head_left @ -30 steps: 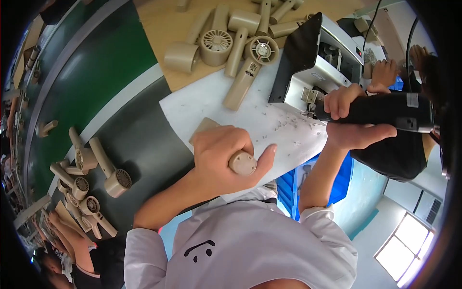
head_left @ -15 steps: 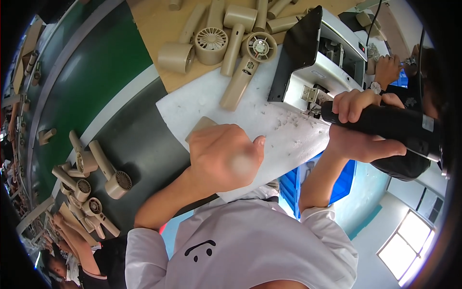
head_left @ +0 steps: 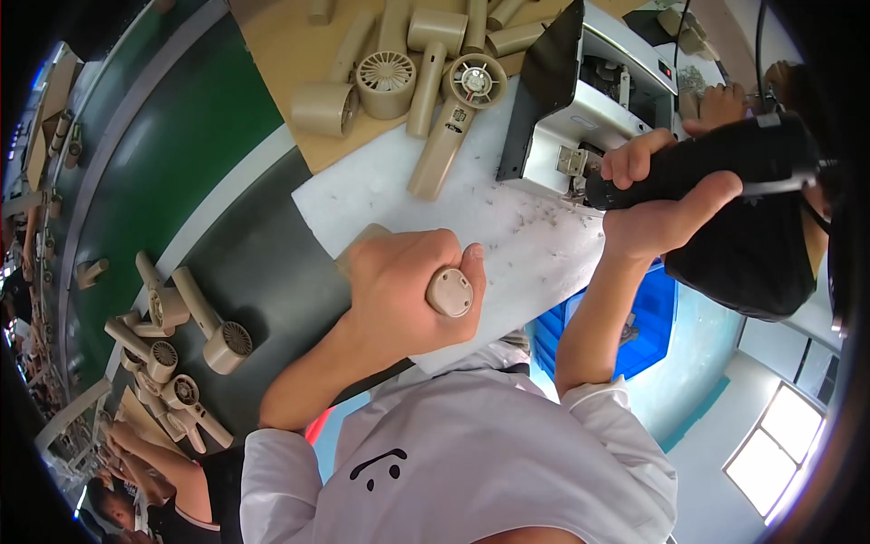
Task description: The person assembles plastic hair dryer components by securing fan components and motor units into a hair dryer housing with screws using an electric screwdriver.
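My left hand (head_left: 394, 295) is closed around the handle of a beige handheld fan (head_left: 450, 292). The handle's round end, with small holes, points up out of my fist, and a bit of beige shows behind the knuckles; the rest is hidden. My right hand (head_left: 648, 213) grips a black electric screwdriver (head_left: 716, 159), lying nearly level with its thumb stretched along the body. The screwdriver's front end is beside the outlet (head_left: 573, 168) of a silver and black screw feeder (head_left: 553, 127). Whether the bit touches it, I cannot tell.
A white foam sheet (head_left: 517, 245) with scattered small bits covers the table. Several beige fans (head_left: 385, 82) lie at the back, more (head_left: 227, 344) at the left. A blue bin (head_left: 666, 313) stands below my right forearm. Co-workers sit at the far right and lower left.
My right hand and the screwdriver have shifted slightly left, and the screwdriver's rear end has swung up. The handle end in my left fist, blurred before, is now sharp.
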Demonstrator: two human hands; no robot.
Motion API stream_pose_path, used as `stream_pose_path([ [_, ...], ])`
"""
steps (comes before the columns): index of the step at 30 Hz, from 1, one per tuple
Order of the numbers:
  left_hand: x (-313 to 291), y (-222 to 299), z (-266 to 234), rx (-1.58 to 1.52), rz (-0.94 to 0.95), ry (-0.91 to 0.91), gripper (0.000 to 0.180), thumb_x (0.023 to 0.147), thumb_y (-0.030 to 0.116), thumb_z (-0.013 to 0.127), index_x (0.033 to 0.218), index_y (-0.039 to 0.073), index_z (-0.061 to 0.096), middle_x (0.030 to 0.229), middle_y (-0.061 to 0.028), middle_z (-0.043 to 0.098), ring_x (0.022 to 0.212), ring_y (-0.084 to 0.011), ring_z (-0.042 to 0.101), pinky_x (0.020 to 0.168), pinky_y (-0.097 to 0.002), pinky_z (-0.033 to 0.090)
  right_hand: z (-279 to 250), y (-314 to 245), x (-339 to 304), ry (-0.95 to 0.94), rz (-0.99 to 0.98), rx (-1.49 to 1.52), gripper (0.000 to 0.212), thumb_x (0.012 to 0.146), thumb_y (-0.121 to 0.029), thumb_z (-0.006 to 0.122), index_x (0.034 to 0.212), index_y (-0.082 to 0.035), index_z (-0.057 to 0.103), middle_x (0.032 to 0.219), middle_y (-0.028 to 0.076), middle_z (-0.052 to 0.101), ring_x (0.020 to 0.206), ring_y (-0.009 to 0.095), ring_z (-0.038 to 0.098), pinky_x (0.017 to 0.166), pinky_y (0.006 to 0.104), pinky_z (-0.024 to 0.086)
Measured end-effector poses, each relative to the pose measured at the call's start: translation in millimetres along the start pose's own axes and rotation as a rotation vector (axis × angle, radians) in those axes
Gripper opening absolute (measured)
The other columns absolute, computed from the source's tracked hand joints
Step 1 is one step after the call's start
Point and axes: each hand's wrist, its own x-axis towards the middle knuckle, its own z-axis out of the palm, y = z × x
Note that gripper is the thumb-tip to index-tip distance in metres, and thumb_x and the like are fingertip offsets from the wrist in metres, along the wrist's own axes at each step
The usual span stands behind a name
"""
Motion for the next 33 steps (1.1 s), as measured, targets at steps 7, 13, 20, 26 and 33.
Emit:
stream_pose_path([
  [7,-4.3,2.0,7.4,-0.012,0.078,-0.009,0.025,0.062,0.001,0.067,0.057,0.009,0.044,0.049,-0.0052,0.046,0.040,-0.0229,0.046,0.038,-0.0319,0.032,-7.2,-47.4,-33.3,-0.351,-0.040,0.513,0.067,0.086,-0.066,0.037,0.118,-0.009,0.044,0.059,0.001,0.043,0.048,0.011,0.040,0.049,0.0285,0.035],
  [13,-8.7,0.5,7.8,0.039,0.106,-0.020,0.016,0.059,0.006,0.067,0.057,0.010,0.052,0.049,-0.0038,0.049,0.042,-0.0230,0.049,0.039,-0.0323,0.035,18.1,-77.0,-48.4,-0.379,-0.112,0.659,0.062,0.081,-0.064,0.046,0.097,-0.004,0.052,0.055,-0.003,0.052,0.044,0.008,0.051,0.042,0.0195,0.044],
  [20,-15.5,-4.2,12.9,-0.052,0.080,-0.038,0.015,0.058,0.010,0.068,0.061,0.009,0.054,0.051,-0.0041,0.052,0.044,-0.0240,0.053,0.040,-0.0334,0.038,37.0,-67.3,-64.5,-0.342,-0.208,0.686,0.062,0.083,-0.066,0.047,0.097,-0.006,0.052,0.056,-0.001,0.053,0.044,0.010,0.050,0.043,0.0210,0.043],
  [26,-17.4,-5.8,11.3,-0.056,0.071,-0.085,0.015,0.055,0.008,0.069,0.061,0.010,0.056,0.052,-0.0032,0.053,0.045,-0.0234,0.053,0.040,-0.0327,0.038,37.3,-59.7,-65.3,-0.420,-0.164,0.615,0.055,0.086,-0.061,0.047,0.101,-0.007,0.051,0.058,-0.001,0.053,0.047,0.009,0.051,0.047,0.0215,0.043],
  [33,-13.7,-1.9,9.8,-0.028,0.013,-0.161,0.017,0.052,0.006,0.070,0.061,0.011,0.056,0.053,-0.0033,0.053,0.046,-0.0230,0.054,0.041,-0.0314,0.037,36.9,-50.3,-65.7,-0.405,-0.154,0.652,0.056,0.080,-0.059,0.063,0.102,-0.008,0.053,0.059,-0.003,0.054,0.048,0.007,0.051,0.047,0.0204,0.041],
])
